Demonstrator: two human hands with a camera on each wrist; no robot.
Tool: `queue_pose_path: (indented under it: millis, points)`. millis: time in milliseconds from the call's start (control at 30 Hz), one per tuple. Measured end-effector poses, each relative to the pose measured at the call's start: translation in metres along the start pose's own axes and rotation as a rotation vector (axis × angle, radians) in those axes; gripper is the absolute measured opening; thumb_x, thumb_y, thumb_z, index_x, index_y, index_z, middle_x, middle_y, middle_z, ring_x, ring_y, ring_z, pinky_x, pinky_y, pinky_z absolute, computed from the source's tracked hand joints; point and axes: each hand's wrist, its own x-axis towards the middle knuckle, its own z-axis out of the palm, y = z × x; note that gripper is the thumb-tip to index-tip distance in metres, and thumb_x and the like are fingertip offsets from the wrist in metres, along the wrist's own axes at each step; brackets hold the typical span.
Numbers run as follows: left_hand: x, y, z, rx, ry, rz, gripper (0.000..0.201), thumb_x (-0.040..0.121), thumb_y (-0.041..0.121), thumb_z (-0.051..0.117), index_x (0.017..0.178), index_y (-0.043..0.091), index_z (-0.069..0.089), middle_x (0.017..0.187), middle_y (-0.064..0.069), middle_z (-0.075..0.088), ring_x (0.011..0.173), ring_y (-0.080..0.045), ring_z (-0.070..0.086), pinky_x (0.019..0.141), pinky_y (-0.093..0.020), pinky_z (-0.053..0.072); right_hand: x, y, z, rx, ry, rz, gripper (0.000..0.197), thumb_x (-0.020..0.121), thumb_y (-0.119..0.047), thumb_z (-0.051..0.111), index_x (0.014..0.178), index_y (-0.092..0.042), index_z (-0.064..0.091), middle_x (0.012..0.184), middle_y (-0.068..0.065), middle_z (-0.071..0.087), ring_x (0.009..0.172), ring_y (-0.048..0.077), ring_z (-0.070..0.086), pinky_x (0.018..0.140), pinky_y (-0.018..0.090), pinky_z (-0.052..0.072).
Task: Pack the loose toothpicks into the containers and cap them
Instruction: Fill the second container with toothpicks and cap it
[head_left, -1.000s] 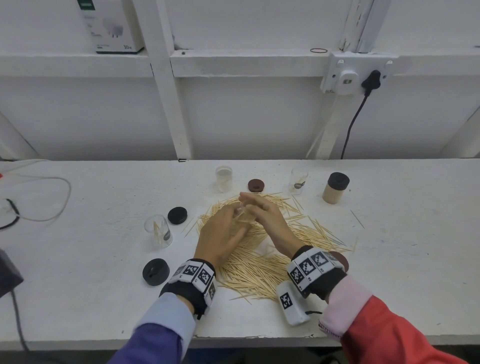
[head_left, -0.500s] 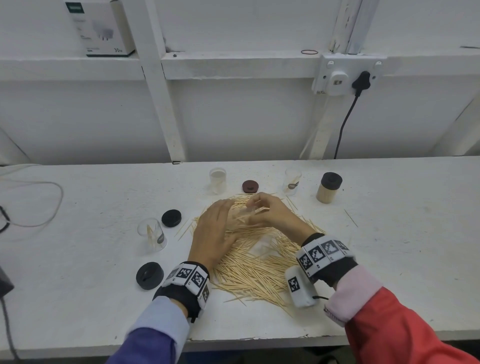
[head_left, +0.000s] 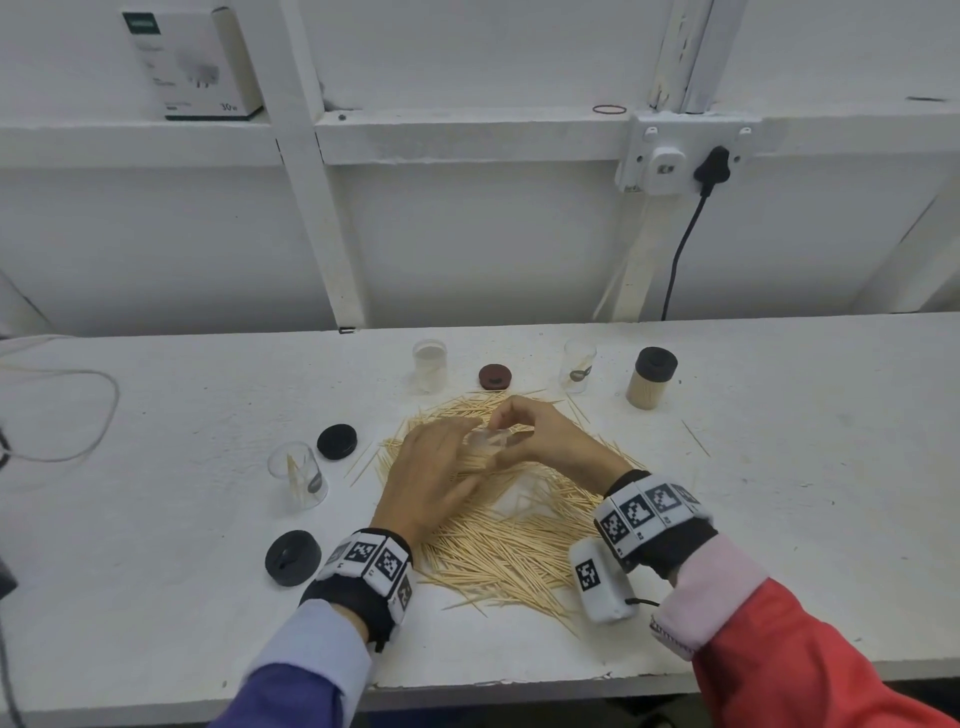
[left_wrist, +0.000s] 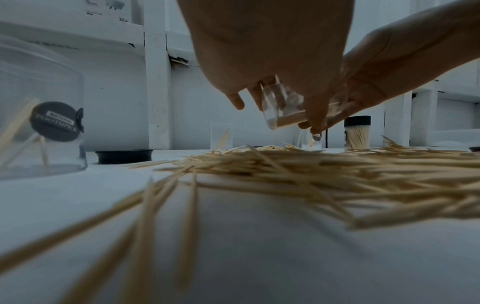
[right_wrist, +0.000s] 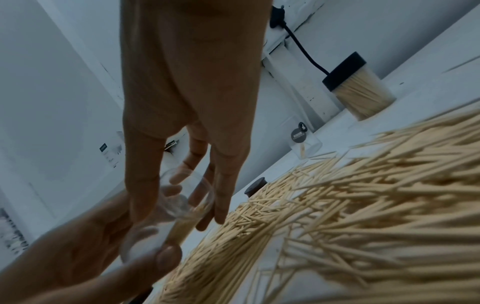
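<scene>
White-painted wall panels rise behind the white surface (head_left: 156, 545), where a wide heap of loose toothpicks (head_left: 509, 545) lies in the middle. Above the heap's far part, both hands meet on a small clear container (left_wrist: 283, 111), tilted on its side with a few toothpicks lying inside. The left hand (head_left: 431, 478) has its grip curled round the container's closed end; the right hand (head_left: 550, 436) has its grip on the open end, fingers at the rim. Other clear containers stand around (one (head_left: 297, 474) at the left holds a few sticks), loose black caps (head_left: 292, 557) lie nearby, and a filled, capped container (head_left: 650, 378) stands far right.
</scene>
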Motion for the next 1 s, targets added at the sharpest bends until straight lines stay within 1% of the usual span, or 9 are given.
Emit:
queue_pose_path:
  millis: [100, 200, 333, 467, 567, 700, 833, 900, 1000]
  points:
    - [0.000, 0.002, -0.002, 0.005, -0.042, -0.006, 0.047, 0.092, 0.040, 0.057, 0.133, 0.018, 0.051, 0.122, 0.002, 0.062, 0.115, -0.017, 0.054, 0.109, -0.038, 0.031, -0.002, 0.000, -0.007, 0.005, -0.093, -0.001, 0.036, 0.076, -0.011, 0.081, 0.107, -0.010, 0.064, 0.117, 0.008, 0.066, 0.097, 0.020, 0.067, 0.091, 0.033, 0.053]
    - [-0.002, 0.005, -0.005, -0.027, -0.034, -0.084, 0.048, 0.091, 0.037, 0.063, 0.134, 0.018, 0.051, 0.125, 0.005, 0.060, 0.118, -0.016, 0.051, 0.110, -0.034, 0.026, 0.000, 0.003, -0.023, -0.047, -0.054, 0.044, 0.036, 0.082, -0.025, 0.077, 0.114, -0.015, 0.064, 0.111, 0.003, 0.068, 0.102, 0.017, 0.066, 0.088, 0.030, 0.054]
    - [-0.001, 0.012, -0.010, -0.033, -0.067, -0.181, 0.054, 0.090, 0.044, 0.062, 0.135, 0.019, 0.048, 0.123, 0.007, 0.059, 0.116, -0.014, 0.048, 0.112, -0.033, 0.025, 0.003, 0.022, -0.055, -0.455, 0.179, 0.135, 0.033, 0.084, -0.025, 0.074, 0.113, -0.015, 0.062, 0.115, 0.007, 0.062, 0.102, 0.019, 0.058, 0.081, 0.029, 0.048]
    - [-0.001, 0.012, -0.011, -0.044, -0.071, -0.211, 0.054, 0.088, 0.048, 0.062, 0.132, 0.020, 0.049, 0.114, 0.011, 0.059, 0.109, -0.011, 0.052, 0.114, -0.036, 0.025, -0.002, 0.045, -0.072, -0.829, 0.187, 0.373, 0.058, 0.088, -0.042, 0.065, 0.135, -0.015, 0.045, 0.135, 0.012, 0.045, 0.123, 0.029, 0.045, 0.099, 0.041, 0.042]
    - [-0.001, 0.015, -0.013, -0.051, -0.072, -0.222, 0.053, 0.088, 0.047, 0.063, 0.131, 0.020, 0.050, 0.112, 0.010, 0.059, 0.102, -0.007, 0.048, 0.114, -0.036, 0.025, -0.009, 0.052, -0.068, -0.878, 0.131, 0.418, 0.062, 0.088, -0.050, 0.059, 0.135, -0.013, 0.043, 0.136, 0.011, 0.040, 0.124, 0.029, 0.039, 0.100, 0.041, 0.040]
    - [0.000, 0.018, -0.016, -0.065, -0.070, -0.240, 0.054, 0.087, 0.047, 0.064, 0.131, 0.020, 0.050, 0.113, 0.010, 0.061, 0.103, -0.006, 0.049, 0.114, -0.033, 0.022, -0.016, 0.048, -0.055, -0.881, 0.064, 0.306, 0.060, 0.085, -0.050, 0.063, 0.132, -0.015, 0.048, 0.130, 0.007, 0.046, 0.116, 0.023, 0.044, 0.095, 0.035, 0.041]
    - [0.000, 0.023, -0.020, -0.070, -0.076, -0.266, 0.053, 0.088, 0.046, 0.064, 0.133, 0.021, 0.048, 0.116, 0.010, 0.060, 0.100, -0.004, 0.040, 0.112, -0.031, 0.021, -0.024, 0.037, -0.056, -0.664, -0.034, 0.168, 0.069, 0.084, -0.047, 0.070, 0.142, -0.023, 0.042, 0.132, 0.002, 0.052, 0.104, 0.013, 0.050, 0.088, 0.025, 0.039]
    - [0.000, 0.024, -0.021, -0.078, -0.082, -0.279, 0.053, 0.088, 0.044, 0.064, 0.133, 0.021, 0.048, 0.117, 0.009, 0.060, 0.099, -0.002, 0.033, 0.111, -0.031, 0.021, -0.027, 0.037, -0.062, -0.664, -0.028, 0.180, 0.082, 0.078, -0.050, 0.075, 0.146, -0.025, 0.036, 0.136, -0.001, 0.048, 0.112, 0.014, 0.049, 0.093, 0.027, 0.040]
    - [0.000, 0.025, -0.022, -0.080, -0.085, -0.283, 0.053, 0.088, 0.044, 0.064, 0.133, 0.021, 0.048, 0.118, 0.009, 0.060, 0.098, -0.001, 0.030, 0.110, -0.032, 0.023, -0.031, 0.042, -0.065, -0.883, -0.097, 0.298, 0.098, 0.063, -0.054, 0.083, 0.144, -0.024, 0.035, 0.135, -0.002, 0.041, 0.123, 0.018, 0.041, 0.102, 0.038, 0.041]
